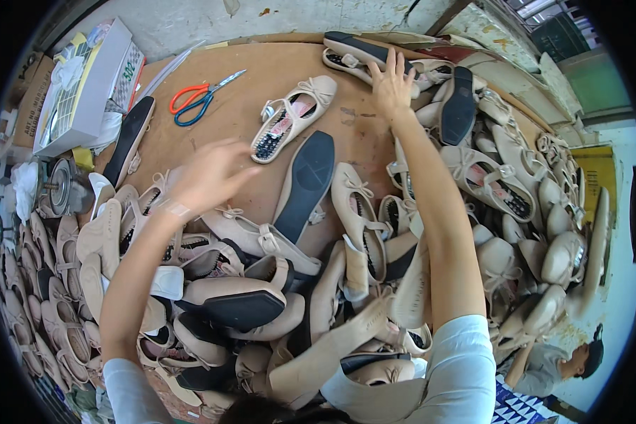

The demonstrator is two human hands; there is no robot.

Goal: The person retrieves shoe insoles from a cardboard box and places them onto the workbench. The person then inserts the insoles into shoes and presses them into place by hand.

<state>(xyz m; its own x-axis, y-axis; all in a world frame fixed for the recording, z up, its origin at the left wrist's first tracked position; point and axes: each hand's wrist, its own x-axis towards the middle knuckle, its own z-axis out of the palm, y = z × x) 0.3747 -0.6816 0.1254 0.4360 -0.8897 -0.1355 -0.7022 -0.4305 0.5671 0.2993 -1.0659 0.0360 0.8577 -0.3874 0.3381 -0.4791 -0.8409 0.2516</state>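
Beige flat shoes with straps, bows and dark soles cover much of the brown work table. My right hand (392, 86) reaches to the far edge, fingers spread over a beige shoe lying on its side with its dark sole (364, 48) showing. My left hand (215, 175), somewhat blurred, hovers over the left middle of the table. Its fingers are apart and I see nothing in them. Just beyond it an upright beige shoe (311, 106) shows its patterned inside. Right of that hand an overturned shoe (308, 177) lies sole up.
Scissors (193, 104) with red and blue handles lie at the far left, beside a white box (85, 88) of odds and ends. Shoes pile high at the near side and at the right (498, 184). Loose beige insoles (332, 346) lie nearest me. Another person (554, 367) sits lower right.
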